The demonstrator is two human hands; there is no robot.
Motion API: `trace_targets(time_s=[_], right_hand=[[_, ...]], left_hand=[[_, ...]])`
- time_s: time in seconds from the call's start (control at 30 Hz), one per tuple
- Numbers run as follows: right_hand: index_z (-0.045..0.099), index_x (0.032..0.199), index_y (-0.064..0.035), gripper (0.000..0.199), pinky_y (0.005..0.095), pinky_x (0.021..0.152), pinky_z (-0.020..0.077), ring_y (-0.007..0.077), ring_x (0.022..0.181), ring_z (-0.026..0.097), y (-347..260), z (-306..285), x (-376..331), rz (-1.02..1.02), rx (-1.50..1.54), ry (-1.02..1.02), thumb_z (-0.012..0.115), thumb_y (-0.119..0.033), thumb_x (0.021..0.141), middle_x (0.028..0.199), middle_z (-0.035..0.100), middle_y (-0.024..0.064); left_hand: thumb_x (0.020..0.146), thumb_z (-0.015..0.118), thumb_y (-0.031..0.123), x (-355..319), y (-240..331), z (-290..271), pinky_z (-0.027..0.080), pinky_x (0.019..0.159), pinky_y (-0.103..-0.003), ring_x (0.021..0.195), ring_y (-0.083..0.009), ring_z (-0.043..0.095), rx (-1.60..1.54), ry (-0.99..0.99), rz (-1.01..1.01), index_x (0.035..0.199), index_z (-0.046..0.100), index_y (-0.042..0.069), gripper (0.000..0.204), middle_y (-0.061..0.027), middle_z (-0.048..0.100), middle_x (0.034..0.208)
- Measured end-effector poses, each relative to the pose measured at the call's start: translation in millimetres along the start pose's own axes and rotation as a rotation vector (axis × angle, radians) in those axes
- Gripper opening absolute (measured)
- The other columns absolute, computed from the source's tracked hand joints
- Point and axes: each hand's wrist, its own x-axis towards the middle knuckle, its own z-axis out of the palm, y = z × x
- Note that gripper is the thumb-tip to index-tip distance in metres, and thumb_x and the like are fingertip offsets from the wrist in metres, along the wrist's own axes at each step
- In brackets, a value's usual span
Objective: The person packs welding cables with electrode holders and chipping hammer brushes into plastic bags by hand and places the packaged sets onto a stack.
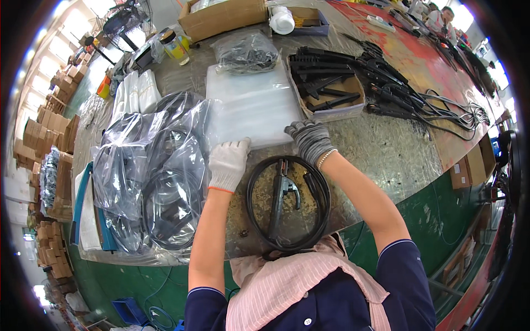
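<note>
On a worn workbench (386,149) in a cluttered workshop, bagged cables (149,182) lie heaped at the left, while both gloved hands, left hand (228,163) and right hand (310,140), press flat and open on the far stack of clear bags (251,105), the coiled cable with clamp (287,201) lying near, still unbagged.

A worn, mottled bench (386,154) runs through a workshop with a green floor (441,220). Stacked cardboard boxes (55,110) line the left side — bright windows (49,60) behind them wash that edge in daylight.
</note>
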Motion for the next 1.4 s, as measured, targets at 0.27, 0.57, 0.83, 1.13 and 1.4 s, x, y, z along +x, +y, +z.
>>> trace_targets(time_s=[0.27,0.57,0.83,1.13,1.4], right_hand=[[0.055,0.12,-0.0121,0.043,0.0428,0.086,0.0516,0.0355,0.099,0.063,44,7,-29,0.216,0.439,0.121,0.067,-0.019,0.079,0.117,0.059,0.0148],[0.057,0.122,-0.0147,0.035,0.0434,0.07,0.0533,0.0304,0.077,0.067,48,55,-15,0.17,0.076,0.252,0.055,-0.024,0.088,0.098,0.067,0.0127],[0.029,0.15,-0.023,0.061,0.0416,0.065,0.053,0.0267,0.073,0.068,16,48,-37,0.122,0.008,-0.056,0.05,-0.026,0.092,0.095,0.069,0.0121],[0.04,0.141,-0.0131,0.054,0.0438,0.053,0.0502,0.0309,0.055,0.061,9,35,-189,-0.093,0.151,0.016,0.052,-0.029,0.091,0.069,0.062,0.0076],[0.063,0.121,-0.0182,0.033,0.0399,0.086,0.0513,0.0278,0.103,0.065,122,-46,-22,0.284,0.282,-0.066,0.059,-0.016,0.088,0.1,0.068,0.009]], left_hand=[[0.083,0.056,0.012,-24,-11,-19,0.049,0.065,-0.033,0.084,-0.0193,0.061,0.22,0.164,0.338,0.128,0.057,0.023,0.046,-0.0033,0.059,0.112],[0.085,0.056,0.014,-14,4,-11,0.05,0.055,-0.032,0.075,-0.0181,0.06,0.39,-0.057,0.129,0.128,0.057,0.028,0.045,-0.0041,0.06,0.102],[0.087,0.05,0.011,-35,14,-18,0.052,0.052,-0.039,0.061,-0.0225,0.064,0.295,-0.263,-0.27,0.148,0.035,0.031,0.066,-0.0055,0.063,0.069],[0.08,0.054,0.013,-137,76,-42,0.049,0.05,-0.04,0.06,-0.0254,0.063,0.024,-0.454,0.076,0.145,0.042,0.031,0.068,-0.0079,0.062,0.071],[0.077,0.063,0.019,-127,70,-32,0.051,0.054,-0.041,0.065,-0.0242,0.065,0.035,-0.403,-0.059,0.144,0.04,0.032,0.072,-0.0067,0.063,0.073]])
